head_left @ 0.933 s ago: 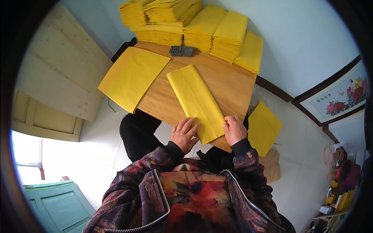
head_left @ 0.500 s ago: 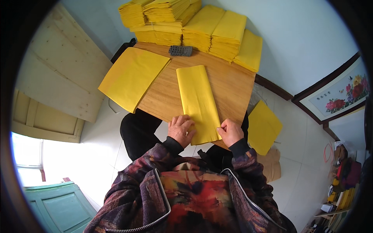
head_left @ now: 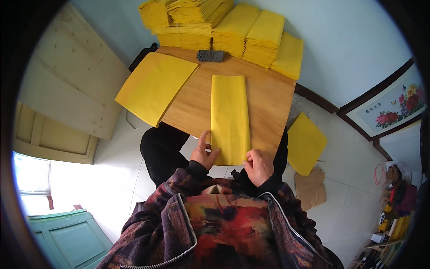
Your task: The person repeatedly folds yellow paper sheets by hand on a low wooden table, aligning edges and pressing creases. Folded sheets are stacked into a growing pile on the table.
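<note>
Low in the frame, the left hand loosely touches the yellow sheet; the right hand pinches its corner. Likely straightening it; next needs gentle pressing.

at 12 o'clock, the stacks of folded yellow sheets are cut off by the upper edge. the dark round rim crops the pale, knotted wooden board at 10 o'clock, the green panelled wooden door at 8 and the dark-framed flower picture at 3. the lower edge cuts the patterned, zipped cloth jacket at 6. clutter on the shelves at 4 is too small to tell. the right hand's curled fingers partly hide each other, so their grip is unclear.
</note>
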The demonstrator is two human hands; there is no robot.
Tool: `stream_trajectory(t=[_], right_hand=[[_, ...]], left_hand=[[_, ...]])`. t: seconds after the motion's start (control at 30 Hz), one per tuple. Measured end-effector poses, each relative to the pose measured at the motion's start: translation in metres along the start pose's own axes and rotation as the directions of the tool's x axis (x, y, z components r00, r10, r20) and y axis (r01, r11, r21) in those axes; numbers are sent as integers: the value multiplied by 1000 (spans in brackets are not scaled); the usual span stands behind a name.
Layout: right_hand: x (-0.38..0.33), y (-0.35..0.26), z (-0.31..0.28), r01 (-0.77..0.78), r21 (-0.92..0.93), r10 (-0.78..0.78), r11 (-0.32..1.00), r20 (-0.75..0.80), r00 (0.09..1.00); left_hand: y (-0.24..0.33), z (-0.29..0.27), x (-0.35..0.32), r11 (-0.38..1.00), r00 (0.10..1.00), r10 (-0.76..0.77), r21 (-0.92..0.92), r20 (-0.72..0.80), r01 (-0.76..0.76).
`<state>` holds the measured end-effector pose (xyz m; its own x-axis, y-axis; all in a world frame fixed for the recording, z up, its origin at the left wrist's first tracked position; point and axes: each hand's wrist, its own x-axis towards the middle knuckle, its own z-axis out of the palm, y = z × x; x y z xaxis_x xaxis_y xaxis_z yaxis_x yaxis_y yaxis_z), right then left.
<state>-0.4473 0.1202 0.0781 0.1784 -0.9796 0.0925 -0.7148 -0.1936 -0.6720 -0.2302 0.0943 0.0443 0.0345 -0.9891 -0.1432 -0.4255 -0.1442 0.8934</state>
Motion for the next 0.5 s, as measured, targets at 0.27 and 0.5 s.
stream_trajectory(t=[0.27,0.5], right_hand=[[-19,-3,-15,-213,66,200,975,162,966],[-13,6,19,-224,588,139,777,187,973]], left_hand=[[-17,-4,4,840,978,-65,-517,200,162],[-28,-14,2,926,949,178,-370,259,-72]])
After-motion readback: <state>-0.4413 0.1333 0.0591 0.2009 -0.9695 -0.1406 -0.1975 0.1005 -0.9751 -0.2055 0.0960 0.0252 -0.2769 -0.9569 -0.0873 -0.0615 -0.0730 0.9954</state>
